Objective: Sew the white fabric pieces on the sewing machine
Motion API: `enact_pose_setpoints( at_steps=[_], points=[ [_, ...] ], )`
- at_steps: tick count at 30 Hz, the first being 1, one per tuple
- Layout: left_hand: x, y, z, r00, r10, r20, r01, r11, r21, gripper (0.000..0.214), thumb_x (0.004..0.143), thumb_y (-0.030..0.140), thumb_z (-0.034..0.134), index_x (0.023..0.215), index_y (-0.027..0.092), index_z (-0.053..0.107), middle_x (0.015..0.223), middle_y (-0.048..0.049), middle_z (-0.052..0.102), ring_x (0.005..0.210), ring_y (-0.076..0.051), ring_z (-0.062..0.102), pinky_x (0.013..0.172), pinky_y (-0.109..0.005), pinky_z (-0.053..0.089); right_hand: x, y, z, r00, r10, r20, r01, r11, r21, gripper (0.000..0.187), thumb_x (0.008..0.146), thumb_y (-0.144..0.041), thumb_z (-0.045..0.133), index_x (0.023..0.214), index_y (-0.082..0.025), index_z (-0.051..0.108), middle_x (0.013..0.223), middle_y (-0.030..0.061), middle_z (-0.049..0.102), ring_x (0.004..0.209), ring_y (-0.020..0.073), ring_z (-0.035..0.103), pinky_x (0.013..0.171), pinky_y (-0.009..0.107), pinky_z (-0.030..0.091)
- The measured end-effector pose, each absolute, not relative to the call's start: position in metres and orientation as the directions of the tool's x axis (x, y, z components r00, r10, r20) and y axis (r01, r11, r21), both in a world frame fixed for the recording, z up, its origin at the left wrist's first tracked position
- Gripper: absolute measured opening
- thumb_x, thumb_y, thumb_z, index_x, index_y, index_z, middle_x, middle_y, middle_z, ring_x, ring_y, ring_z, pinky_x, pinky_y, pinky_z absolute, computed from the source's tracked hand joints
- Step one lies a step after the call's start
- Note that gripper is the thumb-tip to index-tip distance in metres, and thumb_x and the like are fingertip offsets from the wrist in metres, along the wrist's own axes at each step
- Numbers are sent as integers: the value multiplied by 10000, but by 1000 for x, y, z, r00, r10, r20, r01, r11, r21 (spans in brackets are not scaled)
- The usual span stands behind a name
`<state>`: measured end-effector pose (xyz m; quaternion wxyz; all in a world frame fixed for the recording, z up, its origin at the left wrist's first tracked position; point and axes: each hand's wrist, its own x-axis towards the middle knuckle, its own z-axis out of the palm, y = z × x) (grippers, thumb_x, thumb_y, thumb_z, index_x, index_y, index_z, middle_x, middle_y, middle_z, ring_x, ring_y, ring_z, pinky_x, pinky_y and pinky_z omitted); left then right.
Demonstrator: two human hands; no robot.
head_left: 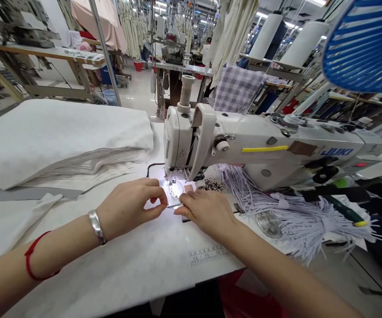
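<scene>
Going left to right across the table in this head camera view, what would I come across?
Folded stack of white fabric → left hand → right hand → bundle of lilac cords

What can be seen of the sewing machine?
The JUKI sewing machine is white and industrial, its long arm running right from the head. It bears blue lettering, a yellow strip and, atop the head, a thread spool. Light falls on the needle area. It sits on a white table, lilac cords against its front.
</scene>
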<state>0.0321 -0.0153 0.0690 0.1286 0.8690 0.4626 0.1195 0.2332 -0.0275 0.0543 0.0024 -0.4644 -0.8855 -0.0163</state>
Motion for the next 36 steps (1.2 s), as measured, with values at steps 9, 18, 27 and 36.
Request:
enact_pose_setpoints(
  at_steps=[9, 18, 27, 36],
  points=[
    [43, 6, 39, 403, 914, -47, 805, -330, 494, 186, 776, 358, 544, 749, 259, 699, 718, 30, 614, 610, -120, 544, 522, -221, 333, 274, 5, 22, -398, 891, 220, 908, 417, -47, 209, 873, -389, 590, 923, -208, 682, 888, 92, 670, 914, 281, 604, 695, 362, 457],
    [42, 25, 21, 258, 964, 55, 827, -250, 503, 262, 802, 362, 531, 603, 196, 567, 616, 17, 498, 543, -126, 414, 496, -256, 231, 234, 26, -15, -219, 961, 167, 653, 272, -707, 170, 824, -350, 540, 809, -215, 643, 849, 44, 675, 856, 213, 625, 814, 354, 478],
    [43, 26, 20, 259, 965, 49, 817, -245, 521, 271, 793, 352, 549, 580, 189, 511, 593, 32, 443, 527, -115, 373, 484, -251, 216, 225, 19, -8, -180, 976, 119, 682, 211, -700, 245, 817, -424, 566, 727, -216, 660, 749, 38, 680, 746, 215, 628, 742, 353, 474],
    [42, 26, 18, 281, 959, 48, 795, -261, 547, 298, 817, 377, 539, 588, 187, 526, 611, 29, 448, 537, -111, 376, 483, -256, 204, 222, 18, -8, -178, 976, 125, 618, 209, -758, 240, 810, -399, 574, 857, -203, 703, 907, 54, 721, 884, 227, 658, 833, 385, 483]
  ],
)
